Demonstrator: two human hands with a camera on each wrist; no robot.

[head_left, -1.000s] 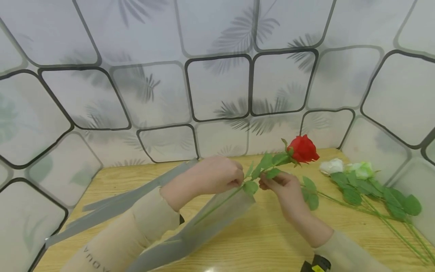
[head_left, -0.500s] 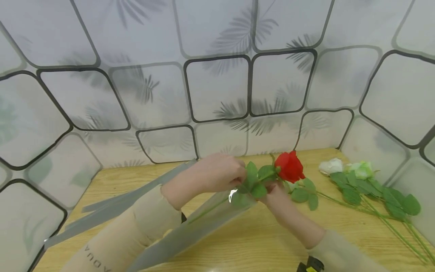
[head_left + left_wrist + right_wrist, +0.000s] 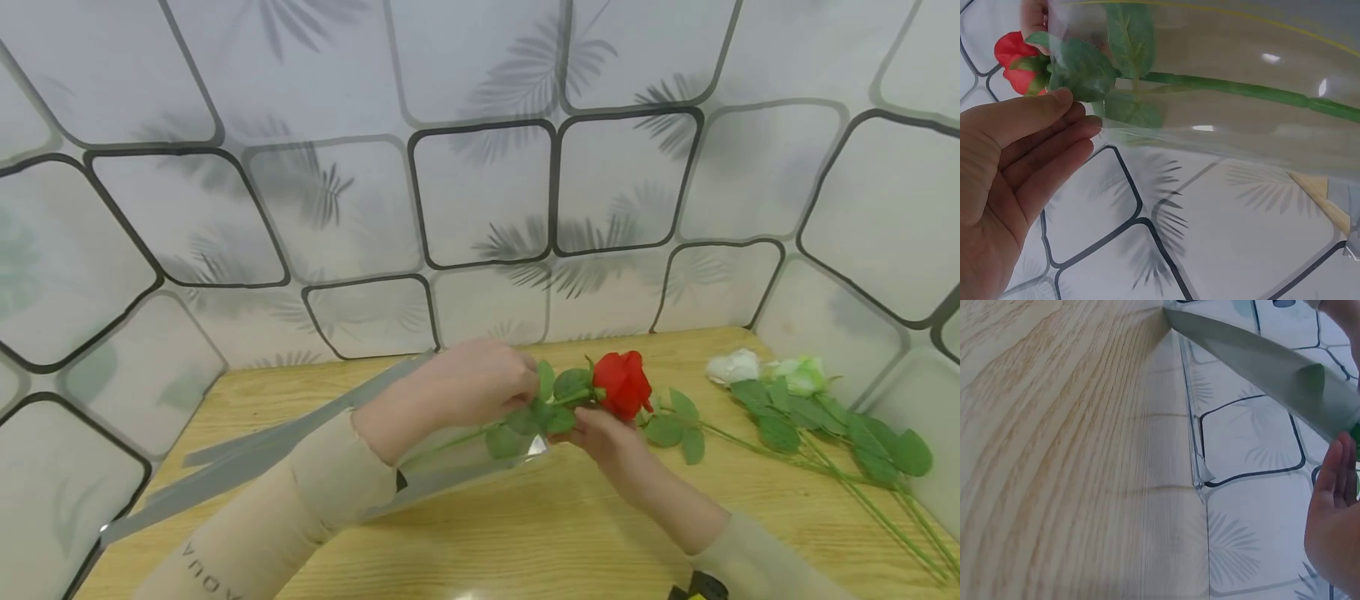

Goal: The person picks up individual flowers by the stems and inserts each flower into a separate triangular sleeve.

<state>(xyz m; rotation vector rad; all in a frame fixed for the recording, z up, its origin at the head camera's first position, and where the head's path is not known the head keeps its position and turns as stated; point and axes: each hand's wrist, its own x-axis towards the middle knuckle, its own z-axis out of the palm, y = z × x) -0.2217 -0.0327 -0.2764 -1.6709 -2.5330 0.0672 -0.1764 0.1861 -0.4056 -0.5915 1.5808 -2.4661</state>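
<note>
A red rose [image 3: 622, 384] lies with its stem and some leaves inside a clear flower sleeve [image 3: 1241, 115], its bloom outside the mouth. My left hand [image 3: 480, 387] pinches the sleeve's edge at the mouth, thumb and fingertips [image 3: 1063, 97] beside the rose's leaves. Under the bloom, my right hand [image 3: 618, 450] touches the leaves at the mouth. Its fingers look straight in the right wrist view, where the hand [image 3: 1335, 519] stands at the sleeve's end; its thumb is hidden there.
More grey flower sleeves [image 3: 300, 437] lie at the left on the wooden table [image 3: 540, 533]. At the right are a white rose [image 3: 735, 367] and a pale green one [image 3: 799, 376]; another leafy stem [image 3: 757, 450] runs behind my right hand. Patterned walls enclose the table's back and sides.
The rose has moved left and down, deeper into the sleeve. My right hand has shifted slightly down, and its fingers now lie under the bloom. My left hand has stayed at the sleeve's mouth.
</note>
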